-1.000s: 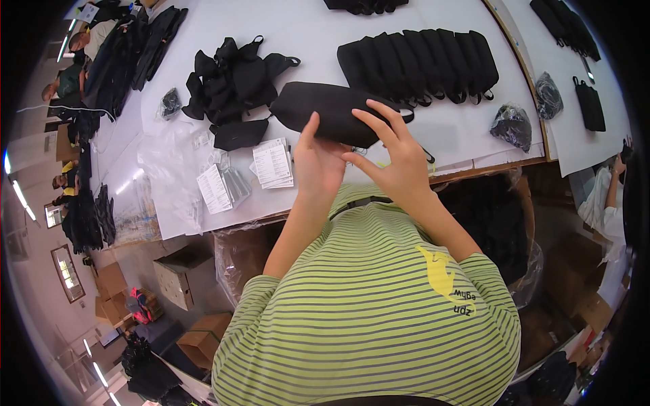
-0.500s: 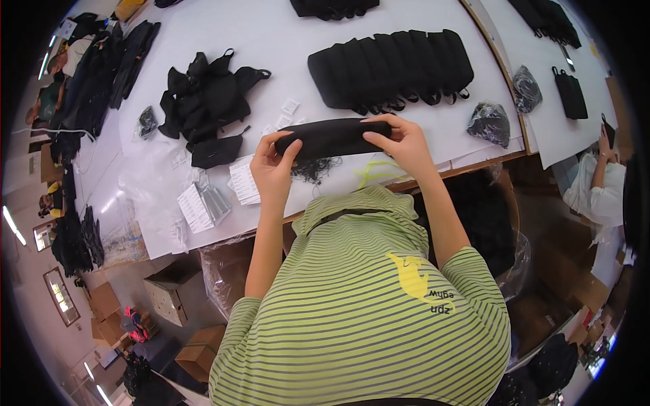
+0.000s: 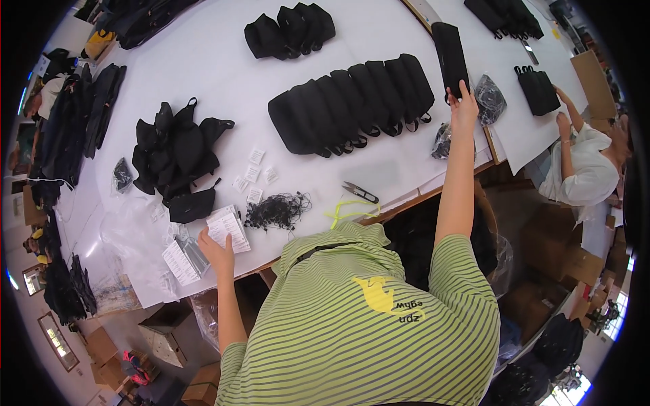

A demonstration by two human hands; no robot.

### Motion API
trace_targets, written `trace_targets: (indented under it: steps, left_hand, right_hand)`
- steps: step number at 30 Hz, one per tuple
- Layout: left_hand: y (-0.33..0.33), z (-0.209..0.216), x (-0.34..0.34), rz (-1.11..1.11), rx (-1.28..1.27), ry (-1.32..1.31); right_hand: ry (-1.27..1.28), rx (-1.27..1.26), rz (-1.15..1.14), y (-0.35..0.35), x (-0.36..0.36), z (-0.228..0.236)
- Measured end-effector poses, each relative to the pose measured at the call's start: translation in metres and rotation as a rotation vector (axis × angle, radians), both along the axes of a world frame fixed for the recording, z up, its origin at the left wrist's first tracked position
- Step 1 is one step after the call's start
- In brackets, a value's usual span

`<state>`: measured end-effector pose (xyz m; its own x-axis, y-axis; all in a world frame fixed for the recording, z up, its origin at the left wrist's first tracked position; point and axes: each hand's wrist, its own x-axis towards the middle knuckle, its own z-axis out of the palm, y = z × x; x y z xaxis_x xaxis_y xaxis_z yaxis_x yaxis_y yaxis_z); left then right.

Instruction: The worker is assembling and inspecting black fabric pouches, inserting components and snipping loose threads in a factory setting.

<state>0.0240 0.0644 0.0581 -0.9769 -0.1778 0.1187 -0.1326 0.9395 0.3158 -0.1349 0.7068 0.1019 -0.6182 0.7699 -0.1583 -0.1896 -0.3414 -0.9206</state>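
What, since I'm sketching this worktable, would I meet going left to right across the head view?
Small wrapped bundle, heap of black pouches, tangle of black strings, snips, long black pouch in the right hand, larger wrapped bundle, black looped bag.

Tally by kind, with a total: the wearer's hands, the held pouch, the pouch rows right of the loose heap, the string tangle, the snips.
Hands: 2 (left hand, right hand)
Held pouch: 1
Pouch rows: 2 (near row, far row)
String tangle: 1
Snips: 1
Total: 7
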Motion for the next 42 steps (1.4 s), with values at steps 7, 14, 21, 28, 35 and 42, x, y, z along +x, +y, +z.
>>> trace_targets:
  steps: [7,14,21,28,35,42]
  left_hand:
    - [-0.015,-0.028,0.017,0.228,-0.007,-0.258]
    - [0.018,-0.002,0.014,0.280,-0.162,0.011]
    - [0.029,0.006,-0.001,0.357,0.546,0.151]
    - [0.058,0.019,0.004,0.318,0.951,0.147]
    - [0.083,0.034,0.013,0.330,1.078,0.055]
    - [0.107,0.049,0.007,0.293,1.057,-0.111]
  right_hand:
    - [-0.618,-0.024,0.154,0.050,-0.027,-0.099]
    - [-0.617,1.171,-0.145,-0.036,-0.007,-0.032]
    - [-0.348,0.988,0.983,-0.245,0.078,-0.045]
    - [-0.323,1.356,1.130,-0.316,0.094,-0.084]
    - [-0.420,1.134,1.184,-0.296,0.090,-0.056]
    - [-0.389,0.861,0.957,-0.231,0.079,-0.033]
